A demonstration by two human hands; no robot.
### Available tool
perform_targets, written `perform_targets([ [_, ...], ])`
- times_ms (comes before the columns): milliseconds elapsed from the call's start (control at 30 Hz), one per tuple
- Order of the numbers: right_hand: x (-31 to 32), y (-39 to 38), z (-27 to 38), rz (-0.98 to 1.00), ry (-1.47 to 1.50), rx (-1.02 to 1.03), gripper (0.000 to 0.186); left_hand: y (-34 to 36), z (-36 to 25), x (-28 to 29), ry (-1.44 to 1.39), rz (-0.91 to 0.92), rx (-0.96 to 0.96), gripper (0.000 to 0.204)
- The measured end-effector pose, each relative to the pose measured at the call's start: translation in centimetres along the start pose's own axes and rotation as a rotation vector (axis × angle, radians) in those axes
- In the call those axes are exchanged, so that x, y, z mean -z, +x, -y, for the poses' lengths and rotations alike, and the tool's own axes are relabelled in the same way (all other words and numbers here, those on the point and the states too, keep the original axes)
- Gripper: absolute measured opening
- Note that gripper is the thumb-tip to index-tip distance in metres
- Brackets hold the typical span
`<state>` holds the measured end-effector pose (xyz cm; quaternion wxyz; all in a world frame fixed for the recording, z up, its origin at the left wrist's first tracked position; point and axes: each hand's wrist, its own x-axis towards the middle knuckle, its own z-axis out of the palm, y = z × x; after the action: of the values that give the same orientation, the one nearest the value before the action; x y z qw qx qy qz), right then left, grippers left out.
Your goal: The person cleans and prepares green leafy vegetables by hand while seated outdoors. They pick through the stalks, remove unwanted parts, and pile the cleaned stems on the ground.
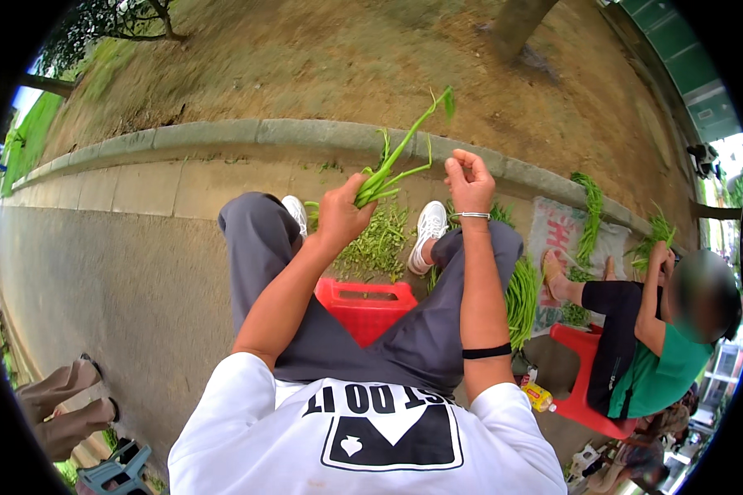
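My left hand [344, 210] is closed around a small bunch of green vegetable stems [396, 157], long and thin, with a wilted leaf at the far tip. The stems point up and to the right, away from me. To the right of them my right hand [470, 181] is raised with its fingers curled in a pinch, apart from the bunch. Whether anything tiny is between those fingertips cannot be made out. Below both hands, between my white shoes, lies a heap of loose green trimmings [376, 243]. A larger bundle of long green stems [521, 301] lies beside my right knee.
A red plastic stool [365, 305] shows between my legs. A stone curb [305, 134] runs ahead. On the right, a person in green [664, 363] sits on a red stool [582, 371] near a printed plastic sheet [545, 235] with more greens. A yellow-labelled bottle [539, 396] is nearby.
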<state>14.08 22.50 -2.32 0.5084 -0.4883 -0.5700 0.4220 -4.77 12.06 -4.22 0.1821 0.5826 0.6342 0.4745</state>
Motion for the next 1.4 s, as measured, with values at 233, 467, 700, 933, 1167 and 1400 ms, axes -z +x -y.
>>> perform_targets([
  [233, 2.3, 3.9, 1.8, -0.109, -0.094, 0.334, 0.019, 0.0, 0.1, 0.6, 0.201, -0.003, -0.236, 0.035],
  [467, 0.9, 4.3, 0.1, -0.094, -0.113, 0.259, 0.024, 0.0, 1.1, 0.3, 0.381, 0.053, -0.389, 0.039],
  [700, 1.9, 5.4, -2.7, 0.013, -0.270, 0.111, 0.030, -0.2, 1.2, 0.5, 0.465, 0.070, -0.391, 0.039],
  [933, 2.2, 5.7, -3.3, -0.002, -0.178, 0.170, 0.015, -0.2, 1.3, 0.5, 0.355, 0.034, -0.328, 0.039],
  [1167, 1.6, 4.9, -1.2, 0.073, -0.031, -0.001, 0.011, 0.0, 1.2, 0.7, 0.138, -0.087, -0.061, 0.022],
  [1400, 2.2, 4.3, -1.2, 0.273, -0.094, 0.001, 0.010, 0.3, 0.9, 0.7, 0.020, -0.124, 0.096, 0.019],
])
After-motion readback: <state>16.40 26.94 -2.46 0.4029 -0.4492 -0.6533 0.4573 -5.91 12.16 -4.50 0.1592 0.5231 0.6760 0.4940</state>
